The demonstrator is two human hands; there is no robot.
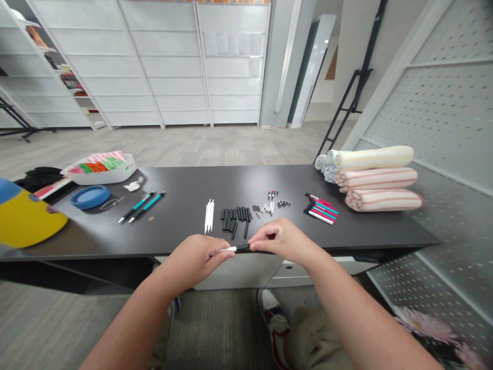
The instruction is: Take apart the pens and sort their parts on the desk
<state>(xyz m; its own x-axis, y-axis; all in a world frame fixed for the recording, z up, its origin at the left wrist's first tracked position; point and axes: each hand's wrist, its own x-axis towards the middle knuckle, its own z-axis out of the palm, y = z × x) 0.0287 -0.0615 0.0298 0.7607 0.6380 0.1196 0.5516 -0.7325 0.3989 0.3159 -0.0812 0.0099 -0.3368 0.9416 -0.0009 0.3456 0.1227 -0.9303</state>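
Just past the desk's front edge, my left hand (196, 255) pinches a white pen barrel (230, 249). The fingers of my right hand (279, 239) are closed on a black pen part (243, 247), end to end with the white one; whether they are joined I cannot tell. Beyond my hands lie several black tubular pen grips (230, 220) and a row of thin white pen refills (209, 216). Small metal pieces (284, 204), white pieces (268, 207) and colour-tipped pieces (273, 194) form little groups. Farther right are red, teal and white pen barrels (322, 208).
Two teal pens (147, 206) lie left on the dark desk (185, 180), near a blue ring-shaped object (90, 197). A white basket (100, 176) and a yellow-and-blue object (29, 218) stand farther left. Rolled towels (379, 179) are stacked at right, beside a perforated panel (454, 103).
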